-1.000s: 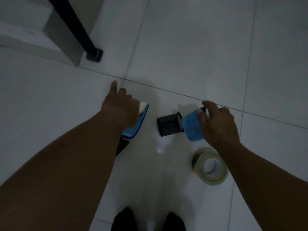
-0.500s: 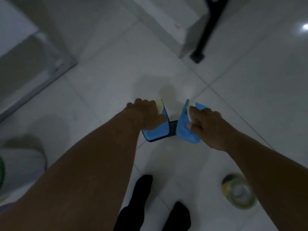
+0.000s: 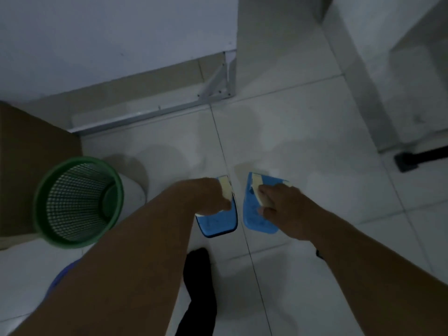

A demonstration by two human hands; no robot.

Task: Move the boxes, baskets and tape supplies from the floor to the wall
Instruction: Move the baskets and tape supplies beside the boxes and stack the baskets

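**Both hands carry blue tape dispensers toward the wall**

The left hand (image 3: 213, 196) curls tightly over the top of one blue dispenser (image 3: 215, 224), its fingers closed on the cream strip at the upper edge. The right hand (image 3: 281, 207) pinches the second blue dispenser (image 3: 253, 214) the same way, with its thumb and fingers folded around the cream band. The two dispensers hang side by side at the centre of the frame, close together but not touching, and both are clear of the floor tiles (image 3: 303, 146).

A second ago the hands were low over open floor with a roll of tape lying beside them. Now the view has swung round. The wall (image 3: 109, 37) and its metal floor rail (image 3: 145, 115) fill the upper left, and the roll has dropped out of the frame. A green mesh basket (image 3: 70, 240) and a cardboard box (image 3: 31, 161) stand against the left edge, near the wall.

I judge the pickup finished and the carry well under way. The dispensers still need setting down by the wall, probably in the bare stretch between the basket and the rail. The tape roll probably remains to be fetched.
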